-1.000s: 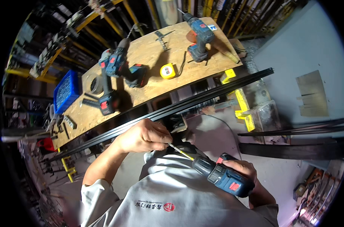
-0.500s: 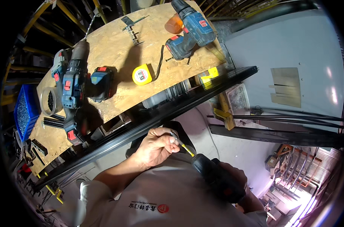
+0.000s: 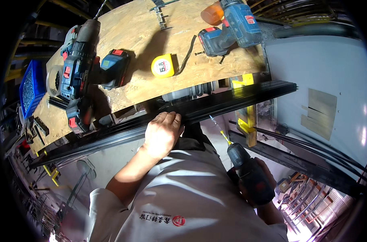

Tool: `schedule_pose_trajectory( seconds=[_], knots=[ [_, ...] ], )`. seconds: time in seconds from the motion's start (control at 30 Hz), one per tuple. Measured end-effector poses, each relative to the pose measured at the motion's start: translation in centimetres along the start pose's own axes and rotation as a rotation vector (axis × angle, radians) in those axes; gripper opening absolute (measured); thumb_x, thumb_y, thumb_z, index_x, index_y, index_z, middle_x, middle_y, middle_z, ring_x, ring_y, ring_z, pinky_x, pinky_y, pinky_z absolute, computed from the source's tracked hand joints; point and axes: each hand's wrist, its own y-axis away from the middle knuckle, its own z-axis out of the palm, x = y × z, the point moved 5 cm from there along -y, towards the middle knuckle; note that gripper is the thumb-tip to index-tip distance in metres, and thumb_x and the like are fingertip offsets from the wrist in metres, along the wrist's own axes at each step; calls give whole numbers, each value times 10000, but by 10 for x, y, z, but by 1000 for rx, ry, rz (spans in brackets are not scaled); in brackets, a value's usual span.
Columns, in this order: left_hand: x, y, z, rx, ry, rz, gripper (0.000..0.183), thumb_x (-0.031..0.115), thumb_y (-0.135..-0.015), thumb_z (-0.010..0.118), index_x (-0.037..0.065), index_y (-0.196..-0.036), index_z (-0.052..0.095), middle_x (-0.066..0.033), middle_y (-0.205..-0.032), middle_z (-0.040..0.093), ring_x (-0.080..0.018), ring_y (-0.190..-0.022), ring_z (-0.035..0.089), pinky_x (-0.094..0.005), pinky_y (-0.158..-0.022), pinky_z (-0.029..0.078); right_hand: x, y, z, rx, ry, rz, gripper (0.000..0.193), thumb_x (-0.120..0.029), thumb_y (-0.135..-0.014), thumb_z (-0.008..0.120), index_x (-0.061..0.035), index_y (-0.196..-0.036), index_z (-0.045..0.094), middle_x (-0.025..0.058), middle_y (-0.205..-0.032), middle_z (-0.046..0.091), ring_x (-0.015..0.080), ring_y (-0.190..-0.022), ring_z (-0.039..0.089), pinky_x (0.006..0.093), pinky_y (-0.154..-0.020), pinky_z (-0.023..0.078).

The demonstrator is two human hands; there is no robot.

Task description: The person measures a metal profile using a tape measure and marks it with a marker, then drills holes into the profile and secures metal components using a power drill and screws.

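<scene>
My left hand (image 3: 162, 135) is curled over the near edge of a long black profile (image 3: 236, 101), which runs slantwise in front of my body, along the workbench. My right hand (image 3: 267, 171) is closed round the grip of a dark cordless drill (image 3: 250, 173), held low at my right side. From its chuck a long yellow-shanked bit (image 3: 221, 132) with a silvery front end points up and left, apart from the profile. Most of the right hand's fingers are hidden behind the drill.
On the wooden workbench (image 3: 139, 86) lie a yellow tape measure (image 3: 162, 66), another blue drill (image 3: 242, 24) at the right and blue drills (image 3: 76, 68) at the left. A blue bin (image 3: 31, 88) of small screws stands far left. Yellow brackets (image 3: 244, 125) support the profile.
My left hand has let go of the bit's front end and moved up onto the black profile. The drill has shifted right, and the view has turned slightly.
</scene>
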Motion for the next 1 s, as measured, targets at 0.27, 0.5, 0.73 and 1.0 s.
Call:
schedule_pose_trajectory(
  seconds=[0.27,0.5,0.73,1.0],
  knots=[
    [3,1,2,15,-66,24,393,108,-695,784,-52,-1040,686,-163,-987,691,-300,-888,683,-384,-761,574,2,-15,-17,-16,122,-200,806,-271,-709,857,-11,-1397,529,104,-1022,744,209,-849,737,316,-780,574],
    [4,-2,2,-12,-34,-53,391,103,-722,787,-32,-1072,675,-179,-988,690,-342,-888,684,-405,-768,573,-12,-22,-22,-140,184,-258,831,-196,-734,870,-16,-1445,480,135,-1102,732,206,-929,734,308,-827,567],
    [6,-7,4,17,-55,22,356,94,-718,773,-39,-1033,675,-160,-1009,689,-301,-872,675,-394,-759,565,-11,-24,-18,-265,-155,-153,808,-145,-780,814,13,-1468,422,142,-1152,710,200,-984,708,302,-888,530],
    [2,-3,3,-46,-27,-48,382,115,-744,767,-25,-1082,656,-167,-1017,690,-336,-904,686,-417,-767,568,-16,-24,-15,-299,-51,-119,859,-176,-744,856,36,-1460,432,157,-1161,710,205,-991,705,310,-896,528]
  ],
)
